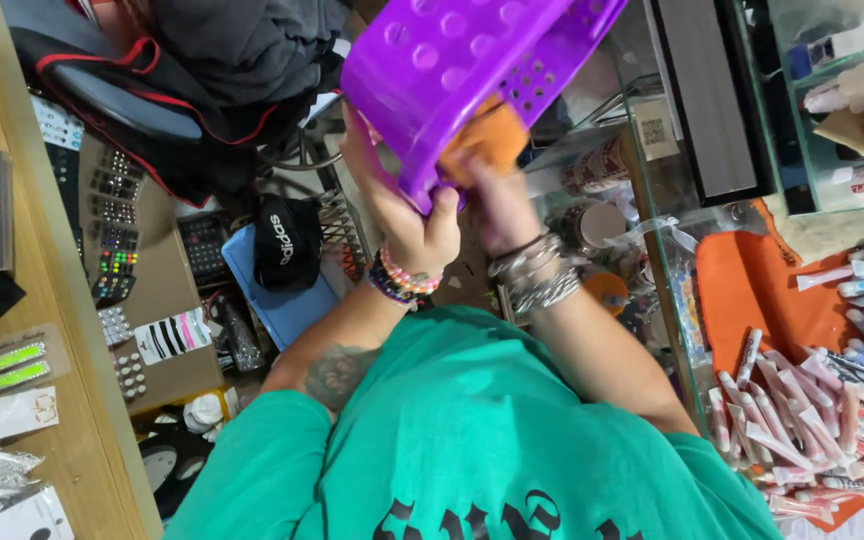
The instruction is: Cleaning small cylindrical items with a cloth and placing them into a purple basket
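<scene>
- Left hand [420, 228]: clenched on the corner rim of the purple basket [452, 60], thumb wrapped over the edge. Beaded bracelets [402, 280] on its wrist.
- Far left of it: wooden counter [72, 440] with carded earrings and small packets.
- Left of it, lower down: black cap [287, 245] lying on a blue flat thing; just beyond that, display cards with rows of studs.
- Above the left hand: the basket is held up in the air and tilted. It has perforated walls, and its corner sits in the left hand's grip.
- Right hand [497, 200]: just right of the left hand, nearly touching it. It grasps an orange cloth [492, 135] and presses it against the basket wall. Fingers are motion-blurred, so the exact grip is unclear.
- Silver bangles [537, 275] stacked on the right wrist.
- Right of the right hand: glass display case [667, 300] with jars and clutter behind the pane.
- Far right: orange tray [742, 280] with a heap of pink, white and blue tubes [812, 410].
</scene>
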